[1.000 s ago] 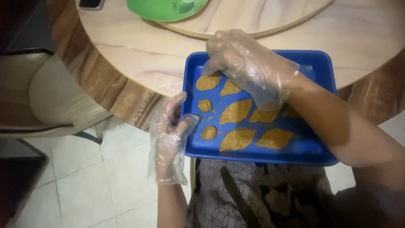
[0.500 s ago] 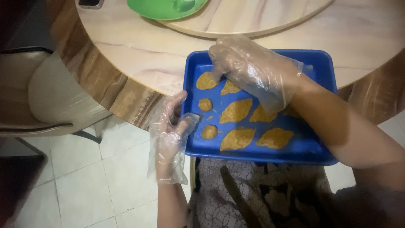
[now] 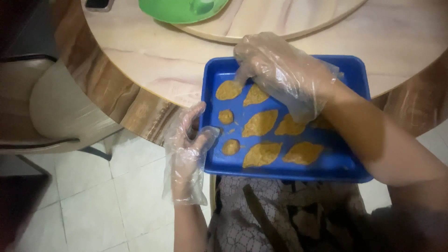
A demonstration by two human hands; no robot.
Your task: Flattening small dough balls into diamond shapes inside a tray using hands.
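A blue tray [image 3: 347, 161] is held half on the edge of a round marble-topped table [image 3: 154, 60] and half over the lap of the person. Flat, leaf-shaped pieces of brown dough [image 3: 260, 123] are spread over its floor, with two small round lumps [image 3: 226, 116] nearest the left hand.

The tray's left rim is gripped by the left hand [image 3: 189, 149], which is covered by a loose clear plastic glove; the thumb is laid over the rim and the fingers are curled beneath it. The right hand [image 3: 280, 70], gloved the same way, is lowered over the far left part of the tray, its fingertips bent down to the uppermost dough pieces [image 3: 228, 90]. Whether a piece is pinched between those fingers cannot be told, as the crumpled glove hides them.

Beyond the right hand, a green plastic dish [image 3: 179, 9] is seen on a raised round board at the table's centre. To the left of the left hand, a pale chair [image 3: 56, 112] is set over a tiled floor [image 3: 93, 200]. Patterned cloth [image 3: 280, 214] is seen below the tray.
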